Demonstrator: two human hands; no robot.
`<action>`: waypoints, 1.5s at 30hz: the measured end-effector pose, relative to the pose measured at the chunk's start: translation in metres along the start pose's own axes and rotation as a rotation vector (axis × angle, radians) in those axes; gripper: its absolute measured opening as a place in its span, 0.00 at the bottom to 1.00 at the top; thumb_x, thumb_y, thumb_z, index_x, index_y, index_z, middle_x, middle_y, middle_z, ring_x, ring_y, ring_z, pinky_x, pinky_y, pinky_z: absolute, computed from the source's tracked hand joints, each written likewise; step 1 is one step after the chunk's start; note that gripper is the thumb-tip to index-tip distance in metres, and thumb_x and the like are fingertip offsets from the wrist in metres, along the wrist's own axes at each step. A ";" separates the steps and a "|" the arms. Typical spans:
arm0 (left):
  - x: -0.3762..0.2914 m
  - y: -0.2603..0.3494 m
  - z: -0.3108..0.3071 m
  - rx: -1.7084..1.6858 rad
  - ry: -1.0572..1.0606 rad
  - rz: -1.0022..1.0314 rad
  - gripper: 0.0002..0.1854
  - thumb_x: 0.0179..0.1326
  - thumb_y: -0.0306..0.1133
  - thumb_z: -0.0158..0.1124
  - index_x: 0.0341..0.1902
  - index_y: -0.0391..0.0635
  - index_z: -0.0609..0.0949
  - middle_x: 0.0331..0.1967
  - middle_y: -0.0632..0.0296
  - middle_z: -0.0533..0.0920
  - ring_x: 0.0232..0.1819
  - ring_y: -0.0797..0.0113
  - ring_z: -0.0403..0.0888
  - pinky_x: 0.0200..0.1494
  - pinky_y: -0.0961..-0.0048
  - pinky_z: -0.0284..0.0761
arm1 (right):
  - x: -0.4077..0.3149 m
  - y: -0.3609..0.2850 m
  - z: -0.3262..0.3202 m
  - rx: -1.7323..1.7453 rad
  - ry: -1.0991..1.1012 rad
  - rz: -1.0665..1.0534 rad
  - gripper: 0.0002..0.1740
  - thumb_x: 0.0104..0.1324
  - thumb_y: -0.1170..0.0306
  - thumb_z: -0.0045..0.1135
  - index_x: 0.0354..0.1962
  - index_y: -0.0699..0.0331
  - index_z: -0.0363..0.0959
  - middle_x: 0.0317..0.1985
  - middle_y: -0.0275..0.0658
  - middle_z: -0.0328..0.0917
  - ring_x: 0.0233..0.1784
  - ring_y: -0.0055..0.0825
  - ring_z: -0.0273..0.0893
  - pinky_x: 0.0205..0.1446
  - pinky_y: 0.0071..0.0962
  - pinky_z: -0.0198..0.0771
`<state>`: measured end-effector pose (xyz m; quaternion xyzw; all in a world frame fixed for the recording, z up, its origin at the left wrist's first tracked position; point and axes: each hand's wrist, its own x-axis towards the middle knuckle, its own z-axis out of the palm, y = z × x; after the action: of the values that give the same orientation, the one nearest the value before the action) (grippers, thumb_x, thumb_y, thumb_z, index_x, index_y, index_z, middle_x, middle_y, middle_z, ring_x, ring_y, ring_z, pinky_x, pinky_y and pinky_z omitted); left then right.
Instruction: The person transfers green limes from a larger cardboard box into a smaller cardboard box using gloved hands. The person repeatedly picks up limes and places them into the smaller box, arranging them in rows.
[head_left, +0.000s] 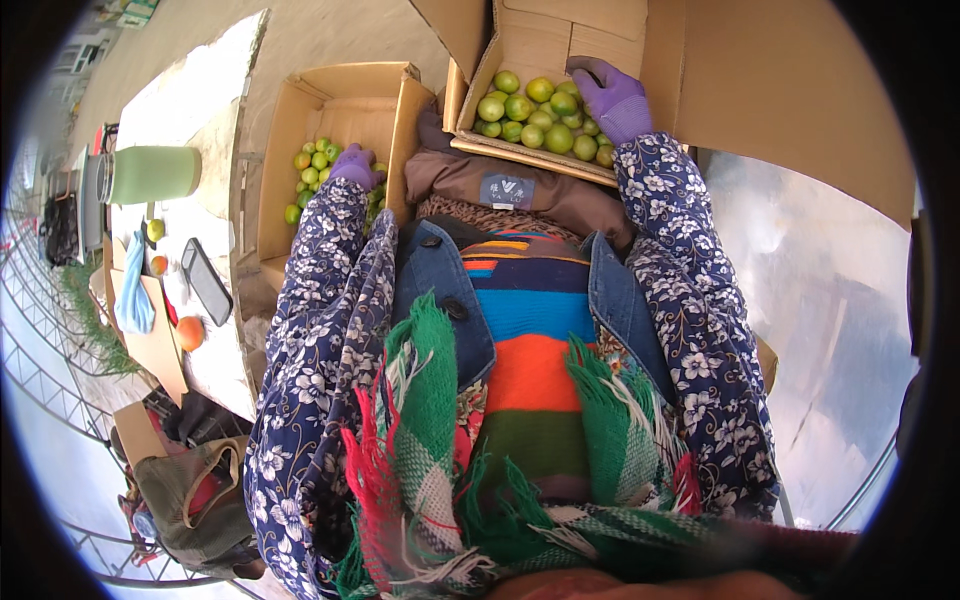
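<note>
My left hand, in a purple glove, reaches down onto small green and yellow-green citrus fruits in a cardboard box on the left. Its fingertips are hidden, so a grip cannot be told. My right hand, gloved in purple with darker fingertips, is at the right inner side of a second cardboard box in front of me. Its fingers are bent over the right part of a layer of larger green citrus fruits; whether they hold one cannot be told.
A white-topped table at the left bears a green bottle, a smartphone, a light blue cloth and an orange-red fruit. Large cardboard flaps stand at the right. A bag lies at lower left.
</note>
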<state>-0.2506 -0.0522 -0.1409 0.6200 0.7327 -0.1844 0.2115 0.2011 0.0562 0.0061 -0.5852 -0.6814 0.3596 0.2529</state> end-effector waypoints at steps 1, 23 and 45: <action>0.000 -0.001 0.000 0.013 -0.018 -0.009 0.28 0.59 0.51 0.72 0.60 0.50 0.85 0.64 0.46 0.76 0.68 0.46 0.74 0.70 0.56 0.71 | 0.000 0.001 0.000 0.035 0.023 -0.012 0.21 0.74 0.56 0.55 0.57 0.57 0.82 0.53 0.42 0.87 0.56 0.32 0.85 0.64 0.29 0.75; -0.091 0.222 -0.148 -0.656 0.323 1.085 0.24 0.58 0.33 0.75 0.58 0.43 0.82 0.77 0.47 0.67 0.76 0.47 0.67 0.76 0.58 0.64 | -0.009 -0.005 -0.011 0.563 -0.405 0.013 0.27 0.70 0.57 0.63 0.62 0.62 0.79 0.45 0.35 0.86 0.43 0.21 0.80 0.50 0.23 0.75; -0.083 0.213 -0.130 -0.651 0.518 0.928 0.27 0.61 0.29 0.70 0.64 0.40 0.76 0.67 0.48 0.76 0.70 0.48 0.72 0.73 0.59 0.67 | 0.003 0.017 -0.003 -0.038 -0.410 0.014 0.25 0.70 0.61 0.57 0.60 0.61 0.79 0.50 0.52 0.86 0.51 0.42 0.86 0.60 0.35 0.78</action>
<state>-0.0394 -0.0172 0.0111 0.8023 0.4329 0.3158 0.2631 0.2139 0.0605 -0.0056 -0.5091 -0.7212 0.4599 0.0955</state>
